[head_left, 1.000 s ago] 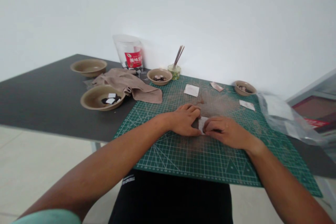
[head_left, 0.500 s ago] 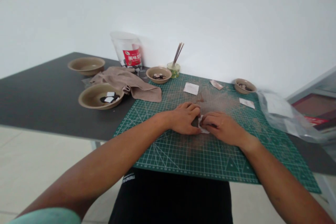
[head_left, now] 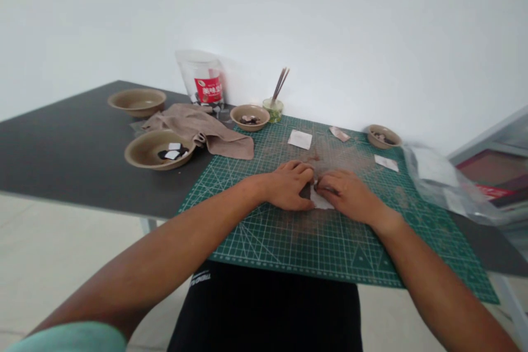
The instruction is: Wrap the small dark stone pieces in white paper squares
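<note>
Green mat, white sheet partly behind right fingers

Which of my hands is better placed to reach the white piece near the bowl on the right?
Probably your right hand: it is nearer that white piece, while your left hand lies farther to the left.

Plain white wall across the whole back, softly lit, brighter low down near the middle and greyer toward the top. In front of it, a long table with a dark grey top and thin pale edge. Below, a pale table leg and a light, off-white floor. At far right, a grey-framed piece with a dark red panel, too blurred to identify.
</note>
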Motion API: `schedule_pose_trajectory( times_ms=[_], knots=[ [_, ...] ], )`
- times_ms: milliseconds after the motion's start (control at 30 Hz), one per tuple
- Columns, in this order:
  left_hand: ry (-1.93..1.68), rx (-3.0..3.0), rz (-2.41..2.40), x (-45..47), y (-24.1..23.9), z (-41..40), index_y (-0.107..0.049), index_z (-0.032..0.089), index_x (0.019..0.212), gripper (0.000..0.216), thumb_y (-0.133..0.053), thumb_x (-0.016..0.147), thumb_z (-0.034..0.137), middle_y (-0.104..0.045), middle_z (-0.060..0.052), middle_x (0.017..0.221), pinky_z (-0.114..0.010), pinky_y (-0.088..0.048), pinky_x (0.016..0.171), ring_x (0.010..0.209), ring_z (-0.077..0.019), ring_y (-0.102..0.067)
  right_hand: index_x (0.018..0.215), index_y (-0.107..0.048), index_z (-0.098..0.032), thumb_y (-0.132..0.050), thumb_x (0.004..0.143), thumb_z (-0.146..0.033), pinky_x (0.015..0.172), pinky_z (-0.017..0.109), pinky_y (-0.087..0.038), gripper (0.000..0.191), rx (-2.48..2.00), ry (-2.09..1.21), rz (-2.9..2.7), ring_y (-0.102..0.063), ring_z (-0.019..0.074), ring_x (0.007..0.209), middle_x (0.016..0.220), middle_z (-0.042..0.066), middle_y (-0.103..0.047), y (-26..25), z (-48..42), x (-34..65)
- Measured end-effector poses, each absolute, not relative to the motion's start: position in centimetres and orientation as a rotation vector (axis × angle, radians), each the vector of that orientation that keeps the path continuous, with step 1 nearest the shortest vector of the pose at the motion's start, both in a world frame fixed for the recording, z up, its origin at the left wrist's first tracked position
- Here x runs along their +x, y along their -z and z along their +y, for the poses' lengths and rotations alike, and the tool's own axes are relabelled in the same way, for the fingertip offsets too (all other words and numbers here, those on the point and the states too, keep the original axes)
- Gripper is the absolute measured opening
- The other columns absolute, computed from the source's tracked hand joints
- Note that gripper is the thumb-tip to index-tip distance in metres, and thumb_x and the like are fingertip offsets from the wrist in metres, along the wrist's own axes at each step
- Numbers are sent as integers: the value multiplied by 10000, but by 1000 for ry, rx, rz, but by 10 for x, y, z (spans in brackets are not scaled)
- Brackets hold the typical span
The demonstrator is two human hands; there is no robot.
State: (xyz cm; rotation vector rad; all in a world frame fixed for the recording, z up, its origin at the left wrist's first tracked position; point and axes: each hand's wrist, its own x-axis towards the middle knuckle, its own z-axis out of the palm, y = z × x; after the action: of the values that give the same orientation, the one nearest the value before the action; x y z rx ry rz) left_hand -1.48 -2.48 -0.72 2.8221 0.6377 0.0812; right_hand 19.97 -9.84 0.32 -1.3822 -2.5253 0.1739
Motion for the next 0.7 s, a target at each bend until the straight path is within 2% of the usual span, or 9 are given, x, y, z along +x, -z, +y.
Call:
schedule_pose_trajectory(
  times_ms=[100, 267, 500, 700],
  knots=[
    [-74, 2811, 652, -15, 8, -25, -466, 201, 1238, 594, -562, 831, 623, -381, -116, 1493, -491, -257, 1159, 1412, -340, -282, 877, -675, -207, -549, 966, -272, 854, 374, -404, 167, -1464, -149, -2503, -607, 212, 894, 900, 52, -697, -7, -95, 209],
    [-90, 2818, 622, -15, 8, -25, -470, 196, 1239, 608, -534, 839, 648, -385, -119, 1494, -492, -260, 1156, 1416, -339, -276, 861, -660, -219, -578, 953, -269, 856, 357, -416, 133, -1254, -394, -2599, -624, 184, 884, 927, 24, -703, -9, -106, 208],
    [-100, 2822, 637, -16, 11, -23, -468, 201, 1232, 592, -554, 837, 633, -371, -113, 1506, -476, -252, 1158, 1419, -329, -274, 870, -663, -198, -558, 961, -274, 848, 371, -405, 158, -1477, -117, -2491, -602, 211, 881, 906, 59, -699, -6, -94, 207],
    [-82, 2814, 631, -15, 7, -26, -477, 197, 1216, 583, -557, 835, 632, -395, -117, 1483, -483, -260, 1155, 1414, -341, -274, 866, -655, -225, -588, 945, -249, 875, 362, -385, 107, -1262, -405, -2636, -625, 176, 888, 931, 6, -707, -12, -107, 206]
  ],
)
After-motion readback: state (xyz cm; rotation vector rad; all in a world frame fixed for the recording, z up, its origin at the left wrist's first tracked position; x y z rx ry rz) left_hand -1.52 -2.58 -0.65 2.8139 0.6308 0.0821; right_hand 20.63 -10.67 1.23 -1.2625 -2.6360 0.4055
